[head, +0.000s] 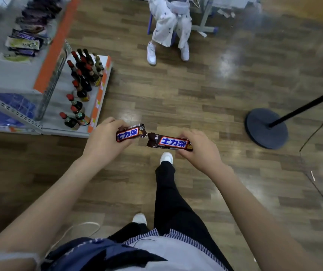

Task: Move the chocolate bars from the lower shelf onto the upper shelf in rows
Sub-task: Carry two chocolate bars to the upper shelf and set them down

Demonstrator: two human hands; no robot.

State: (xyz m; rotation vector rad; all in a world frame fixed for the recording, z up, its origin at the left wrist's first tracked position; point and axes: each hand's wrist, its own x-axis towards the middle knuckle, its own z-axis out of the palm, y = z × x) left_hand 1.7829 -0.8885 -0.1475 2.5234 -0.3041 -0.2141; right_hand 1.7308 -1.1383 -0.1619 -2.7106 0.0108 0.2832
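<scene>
The left hand (104,139) grips one Snickers bar (130,133), the right hand (199,146) another Snickers bar (169,143), fingers curled round each, wrapper ends nearly touching between them above the wooden floor (195,94). Beyond the left hand stands the lower shelf (98,98) with sauce bottles (82,83); farther up-left, the upper shelf (53,47) carries chocolate bars (25,36).

Single head view, wide-angle, looks steeply down from standing height: hands near centre, floor (215,114) below, shelf (4,75) at upper left.

Bright overhead glare on floor (225,65), blurred shelf (10,75) edges, wide-angle distortion
</scene>
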